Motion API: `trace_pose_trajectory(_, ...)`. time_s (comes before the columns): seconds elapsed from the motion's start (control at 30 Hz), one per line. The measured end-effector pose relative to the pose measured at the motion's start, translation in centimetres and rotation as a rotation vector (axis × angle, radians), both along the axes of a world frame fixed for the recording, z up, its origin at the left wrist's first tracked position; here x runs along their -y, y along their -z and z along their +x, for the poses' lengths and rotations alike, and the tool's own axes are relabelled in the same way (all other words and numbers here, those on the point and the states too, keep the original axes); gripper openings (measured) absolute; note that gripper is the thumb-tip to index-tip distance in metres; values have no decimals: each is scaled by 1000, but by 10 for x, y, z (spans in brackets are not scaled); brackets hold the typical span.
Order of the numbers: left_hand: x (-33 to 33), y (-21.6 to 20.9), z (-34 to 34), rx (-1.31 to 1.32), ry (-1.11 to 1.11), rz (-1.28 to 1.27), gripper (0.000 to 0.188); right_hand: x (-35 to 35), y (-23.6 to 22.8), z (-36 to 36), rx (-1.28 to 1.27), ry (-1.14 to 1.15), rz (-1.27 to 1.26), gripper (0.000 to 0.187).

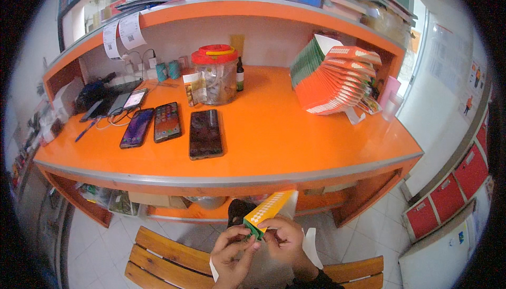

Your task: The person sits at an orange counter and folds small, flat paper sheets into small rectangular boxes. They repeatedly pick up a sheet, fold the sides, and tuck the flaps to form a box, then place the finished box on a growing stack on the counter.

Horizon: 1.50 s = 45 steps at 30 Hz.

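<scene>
A small cardboard carton (270, 208), yellow with a white pattern and a green end, is held in front of the table's near edge. My left hand (232, 253) pinches its green end between thumb and fingers. My right hand (287, 240) grips the carton's lower right side, thumb close to the left fingertips. The carton's far end looks pale and tilts up to the right. White card edges (312, 247) show beside my right wrist and below my left hand; what they belong to is hidden by my arms.
On the orange table (263, 146), a nested stack of orange and green cartons (332, 80) leans at the right, beside a pink cup (389, 89). Phones (206, 134), a red-lidded clear jar (215, 80) and a dark bottle (240, 75) stand left of it. A slatted wooden bench (168, 257) is below.
</scene>
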State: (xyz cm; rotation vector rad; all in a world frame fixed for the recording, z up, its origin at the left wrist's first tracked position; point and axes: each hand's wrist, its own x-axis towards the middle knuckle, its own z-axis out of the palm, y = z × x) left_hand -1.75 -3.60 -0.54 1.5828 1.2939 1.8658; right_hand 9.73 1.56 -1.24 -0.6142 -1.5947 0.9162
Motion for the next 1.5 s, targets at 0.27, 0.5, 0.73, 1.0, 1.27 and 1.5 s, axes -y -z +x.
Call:
trace_pose_trajectory(0.27,4,-9,-2,-308,-68,-8,14,7,-1,-2,-91,-60,-108,31)
trace_pose_trajectory(0.5,-3,4,0,-143,-2,-32,17,-4,27,-3,-188,-63,-8,30)
trace_pose_trajectory(0.73,-22,10,-2,-30,-52,-52,29,11,6,-8,3,-242,-146,26)
trace_pose_trajectory(1.0,-34,28,-40,38,-174,-171,20,14,-14,17,231,417,278,73)
trace_pose_trajectory(1.27,-37,23,-25,-341,-227,-299,42,-7,46,-1,338,121,-159,56)
trace_pose_trajectory(1.5,-21,12,-1,-55,3,-247,59,3,28,-18,383,-37,-135,36)
